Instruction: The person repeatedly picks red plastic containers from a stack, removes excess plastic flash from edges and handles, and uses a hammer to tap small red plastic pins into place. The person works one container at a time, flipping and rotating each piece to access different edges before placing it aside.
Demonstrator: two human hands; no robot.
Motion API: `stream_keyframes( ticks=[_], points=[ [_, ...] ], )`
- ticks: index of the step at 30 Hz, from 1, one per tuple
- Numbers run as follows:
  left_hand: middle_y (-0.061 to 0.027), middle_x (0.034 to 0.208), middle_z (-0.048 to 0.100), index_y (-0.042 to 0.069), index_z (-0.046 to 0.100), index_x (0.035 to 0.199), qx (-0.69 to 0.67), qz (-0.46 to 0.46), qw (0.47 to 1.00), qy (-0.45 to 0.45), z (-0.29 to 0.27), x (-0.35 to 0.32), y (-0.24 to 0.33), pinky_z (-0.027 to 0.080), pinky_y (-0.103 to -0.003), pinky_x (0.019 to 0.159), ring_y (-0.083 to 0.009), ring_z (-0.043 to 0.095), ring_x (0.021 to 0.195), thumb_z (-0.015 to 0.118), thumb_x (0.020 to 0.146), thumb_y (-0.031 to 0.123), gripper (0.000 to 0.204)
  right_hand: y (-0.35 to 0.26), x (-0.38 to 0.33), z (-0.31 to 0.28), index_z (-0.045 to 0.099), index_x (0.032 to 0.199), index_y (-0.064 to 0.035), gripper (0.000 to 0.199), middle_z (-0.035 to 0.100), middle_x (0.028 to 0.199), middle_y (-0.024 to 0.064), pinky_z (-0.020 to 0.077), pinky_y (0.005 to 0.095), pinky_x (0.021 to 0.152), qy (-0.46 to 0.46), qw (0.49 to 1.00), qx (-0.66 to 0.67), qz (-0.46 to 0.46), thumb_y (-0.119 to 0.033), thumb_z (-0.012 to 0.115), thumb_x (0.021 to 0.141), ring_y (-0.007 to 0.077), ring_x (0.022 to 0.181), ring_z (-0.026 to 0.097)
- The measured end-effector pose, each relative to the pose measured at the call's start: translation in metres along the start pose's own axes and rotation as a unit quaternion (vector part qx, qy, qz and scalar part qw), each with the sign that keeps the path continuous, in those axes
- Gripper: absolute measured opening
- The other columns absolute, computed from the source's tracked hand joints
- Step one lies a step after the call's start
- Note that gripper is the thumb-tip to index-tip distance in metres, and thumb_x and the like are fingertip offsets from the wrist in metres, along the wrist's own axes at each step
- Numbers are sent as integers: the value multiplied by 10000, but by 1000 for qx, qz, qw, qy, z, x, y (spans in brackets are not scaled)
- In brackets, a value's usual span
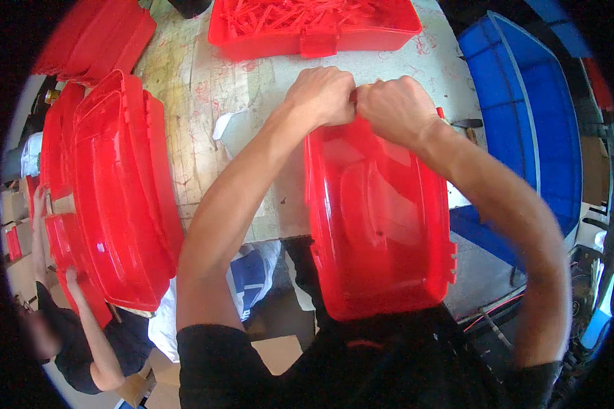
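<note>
**Hands work the far rim of a red plastic shell**

At centre frame, the left hand (324,94) and right hand (396,109) clench together on the top edge of a red plastic shell (378,225) propped against the worktable (205,88). Trimming looks under way; next comes a firm, steady pull. Stacked shells (119,191) wait at left, a scrap tray (314,31) above.

Left hand (323,95) and right hand (396,109) grip the red plastic shell's (378,225) far edge.

Black short sleeves (215,354) — bare forearms, no gloves.
</note>
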State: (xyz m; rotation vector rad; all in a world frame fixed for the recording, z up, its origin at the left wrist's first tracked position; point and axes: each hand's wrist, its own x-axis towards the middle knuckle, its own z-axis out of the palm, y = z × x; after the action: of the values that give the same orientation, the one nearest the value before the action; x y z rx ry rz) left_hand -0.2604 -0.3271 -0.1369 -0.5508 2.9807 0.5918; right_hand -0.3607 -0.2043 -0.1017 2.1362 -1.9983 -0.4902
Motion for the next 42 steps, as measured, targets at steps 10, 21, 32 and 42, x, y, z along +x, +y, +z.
stream_keyframes(
  ticks=[10, 21, 32, 42],
  points=[
    [-272, 803, 670, -20, 705, 756, 28, 11, 1000, 7, -3, 2, 0, 540, -505, 716, -429, 668, 789, 663, 687, 232, 265, -4, -7, 33, 695, 857, -58, 152, 726, 776, 145, 576, 408, 611, 25, 980, 151, 125, -169, 592, 848, 279, 702, 729],
    [-218, 1022, 690, 87, 674, 1130, -289, 39, 955, -58, -22, -15, -21, 506, -480, 877, -401, 641, 1019, 594, 911, 495, 470, 112, 78, -38, 708, 1065, -101, 206, 722, 924, 125, 566, 401, 739, 107, 976, 168, 89, -197, 680, 885, 297, 819, 705],
    [-257, 813, 651, 34, 701, 938, -196, -192, 948, 160, -29, -113, -60, 522, -431, 678, -420, 647, 757, 648, 927, 312, 282, 169, 120, 5, 670, 940, -44, 172, 699, 829, 126, 520, 404, 710, 108, 949, 295, 37, -210, 644, 905, 280, 792, 675],
    [-168, 774, 666, 26, 657, 1151, -6, -330, 924, 194, -55, -219, 65, 505, -369, 644, -280, 668, 718, 597, 934, 164, 264, 100, -105, -3, 617, 1023, -37, 205, 682, 807, 69, 488, 251, 608, 78, 283, 956, 3, -234, 616, 967, 133, 659, 642]
  ],
)
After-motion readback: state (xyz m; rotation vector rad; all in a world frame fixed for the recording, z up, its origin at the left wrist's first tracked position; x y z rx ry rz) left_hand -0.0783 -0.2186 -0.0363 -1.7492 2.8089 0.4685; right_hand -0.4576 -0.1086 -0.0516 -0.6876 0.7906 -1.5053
